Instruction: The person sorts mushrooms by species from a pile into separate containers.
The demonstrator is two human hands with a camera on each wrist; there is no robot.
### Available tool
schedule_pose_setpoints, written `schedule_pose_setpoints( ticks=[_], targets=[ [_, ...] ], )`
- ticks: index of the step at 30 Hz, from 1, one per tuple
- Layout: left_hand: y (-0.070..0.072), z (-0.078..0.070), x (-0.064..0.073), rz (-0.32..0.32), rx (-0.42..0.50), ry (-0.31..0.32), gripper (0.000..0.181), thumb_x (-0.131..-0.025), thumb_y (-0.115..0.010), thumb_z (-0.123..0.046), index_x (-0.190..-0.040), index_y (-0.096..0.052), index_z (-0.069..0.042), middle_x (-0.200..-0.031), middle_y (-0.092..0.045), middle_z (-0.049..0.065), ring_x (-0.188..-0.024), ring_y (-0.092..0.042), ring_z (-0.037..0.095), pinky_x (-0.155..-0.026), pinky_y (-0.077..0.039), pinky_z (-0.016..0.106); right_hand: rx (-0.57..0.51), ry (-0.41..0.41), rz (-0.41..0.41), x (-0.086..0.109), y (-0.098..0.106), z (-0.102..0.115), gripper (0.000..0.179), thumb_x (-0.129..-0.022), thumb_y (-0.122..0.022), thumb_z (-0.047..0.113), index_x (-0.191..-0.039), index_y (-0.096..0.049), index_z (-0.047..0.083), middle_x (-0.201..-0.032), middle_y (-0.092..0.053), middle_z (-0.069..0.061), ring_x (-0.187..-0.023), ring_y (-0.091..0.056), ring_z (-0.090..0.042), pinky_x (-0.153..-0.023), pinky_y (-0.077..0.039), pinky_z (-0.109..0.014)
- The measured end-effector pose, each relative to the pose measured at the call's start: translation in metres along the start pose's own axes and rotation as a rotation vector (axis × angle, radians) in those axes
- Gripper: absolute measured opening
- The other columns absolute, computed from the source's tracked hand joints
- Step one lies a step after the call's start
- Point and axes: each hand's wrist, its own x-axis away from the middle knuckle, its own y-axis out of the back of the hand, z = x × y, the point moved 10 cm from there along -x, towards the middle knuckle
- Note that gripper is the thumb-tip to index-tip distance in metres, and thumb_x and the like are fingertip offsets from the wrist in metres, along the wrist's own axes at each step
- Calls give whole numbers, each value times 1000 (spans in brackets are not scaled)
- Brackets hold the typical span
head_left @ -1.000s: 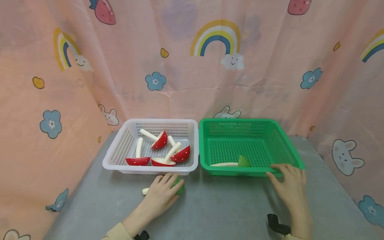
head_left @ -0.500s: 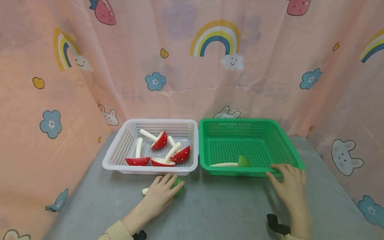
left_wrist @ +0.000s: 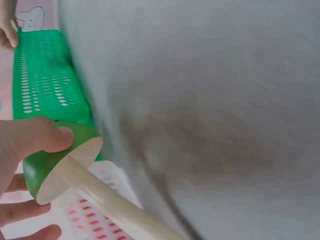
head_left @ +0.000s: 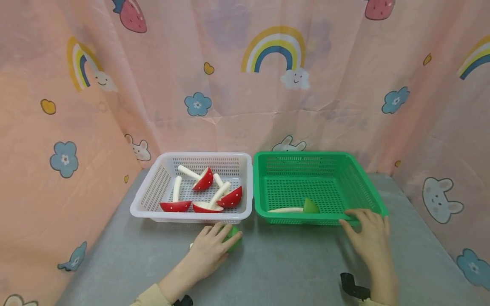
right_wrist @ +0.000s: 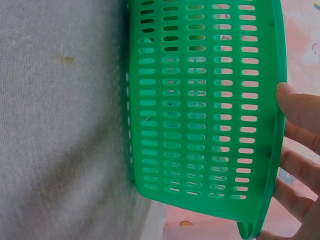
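My left hand (head_left: 208,250) grips a toy mushroom with a green cap (left_wrist: 40,170) and a pale stem (left_wrist: 112,200). Its thumb (left_wrist: 47,137) lies over the cap in the left wrist view. That hand is in front of the white basket (head_left: 183,215), where several red-capped mushrooms (head_left: 204,179) with white dots lie. At the right, my right hand (head_left: 369,236) holds the front rim of the green basket (head_left: 291,219) near its corner, thumb outside and fingers over the edge. One green-capped mushroom (head_left: 311,206) lies inside that basket along the front wall.
Both baskets stand side by side on a grey cloth-covered table (head_left: 283,272). Behind and at the sides hangs a pink curtain (head_left: 229,127) printed with rainbows, flowers and rabbits. Black camera mounts (head_left: 354,287) are worn at the wrists.
My left hand has shifted slightly right with the green mushroom, whose stem end is now mostly hidden in the head view. The right hand stays on the green rim.
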Motion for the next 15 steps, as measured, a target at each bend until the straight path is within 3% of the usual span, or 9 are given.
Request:
schedule_pose_setpoints(
  ticks=[9,15],
  targets=[
    [21,-14,-19,-74,145,-3,67,-70,-84,-34,-131,-56,-29,-124,-57,-1,-110,-53,17,-86,-52,30,1,8,-5,0,1,1,28,-89,-68,22,-112,-64,7,-118,-57,-24,-114,-41,-49,-110,-8,-72],
    [34,-25,-36,-144,142,-45,64,-72,-82,-33,-130,-56,-30,-123,-58,-2,-110,-54,16,-81,-53,28,4,8,-1,0,1,2,28,-89,-67,23,-112,-64,7,-118,-57,-24,-115,-40,-50,-109,-8,-73]
  ],
)
